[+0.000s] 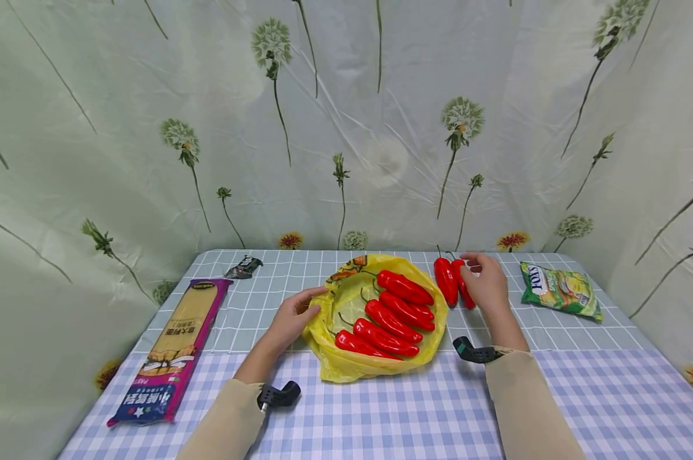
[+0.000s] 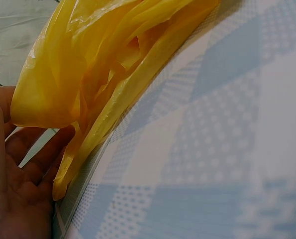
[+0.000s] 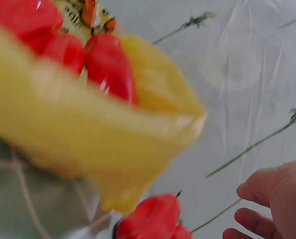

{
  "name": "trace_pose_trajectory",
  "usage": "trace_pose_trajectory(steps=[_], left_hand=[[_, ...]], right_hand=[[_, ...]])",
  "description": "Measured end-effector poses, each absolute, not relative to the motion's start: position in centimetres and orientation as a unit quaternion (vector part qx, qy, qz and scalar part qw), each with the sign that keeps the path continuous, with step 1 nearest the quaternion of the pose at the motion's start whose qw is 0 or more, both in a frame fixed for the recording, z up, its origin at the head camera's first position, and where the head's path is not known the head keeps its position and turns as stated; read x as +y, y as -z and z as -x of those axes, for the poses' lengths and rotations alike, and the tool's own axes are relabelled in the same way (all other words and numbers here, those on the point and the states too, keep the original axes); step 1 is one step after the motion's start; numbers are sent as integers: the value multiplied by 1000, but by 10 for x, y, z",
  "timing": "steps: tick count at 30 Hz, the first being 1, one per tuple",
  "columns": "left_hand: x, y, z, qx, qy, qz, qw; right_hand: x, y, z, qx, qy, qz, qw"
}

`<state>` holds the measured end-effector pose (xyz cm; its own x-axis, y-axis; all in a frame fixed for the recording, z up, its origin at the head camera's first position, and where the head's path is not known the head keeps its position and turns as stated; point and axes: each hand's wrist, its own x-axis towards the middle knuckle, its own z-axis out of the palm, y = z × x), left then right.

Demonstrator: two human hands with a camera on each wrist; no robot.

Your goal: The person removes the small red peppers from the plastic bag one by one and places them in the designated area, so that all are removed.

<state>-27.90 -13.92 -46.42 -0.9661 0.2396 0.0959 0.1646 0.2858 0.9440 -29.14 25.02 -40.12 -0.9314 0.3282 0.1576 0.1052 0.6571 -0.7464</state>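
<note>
A yellow plastic bag (image 1: pixel 355 370) is lying wide open on the checked worktop (image 1: pixel 352 421), in the middle between the two hands, and several red peppers (image 1: pixel 392 321) are lying inside it, close side by side. The left hand (image 1: pixel 293 316) is touching the left edge of the bag, its fingers being spread apart and not clamping. The right hand (image 1: pixel 487 281) is hovering at two more peppers (image 1: pixel 446 281), which are lying outside, just beyond the right side of the bag; its thumb and fingers are standing apart and holding nothing. On the inner far side the bag is showing an orange and black print, with some letters too blurred for reading. At the right, a green packet (image 1: pixel 562 291) is carrying the white brand name "FOXS". At the left, a long pasta package (image 1: pixel 174 351) with purple edges is showing Chinese characters upside down, and also the Latin letters "PAST", the rest being unclear. Beyond it a small black packet (image 1: pixel 245 267) is lying, its pale writing being too small to read. Behind everything, a pale curtain (image 1: pixel 381 211) with dandelion pattern is hanging.
</note>
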Motion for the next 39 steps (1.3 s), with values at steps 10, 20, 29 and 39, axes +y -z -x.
trace_pose_trajectory(steps=[10, 20, 29, 39], left_hand=[[-138, 461, 277, 799, -586, -128, 29], [-138, 461, 278, 799, -587, -130, 24], [-138, 461, 278, 800, -586, -128, 23], [-138, 462, 278, 800, -585, -134, 21]], right_hand=[[229, 374, 280, -895, -410, 38, 168], [208, 365, 276, -907, -378, -75, 169], [191, 366, 272, -911, -354, -162, 136], [180, 371, 270, -925, -340, -155, 72]])
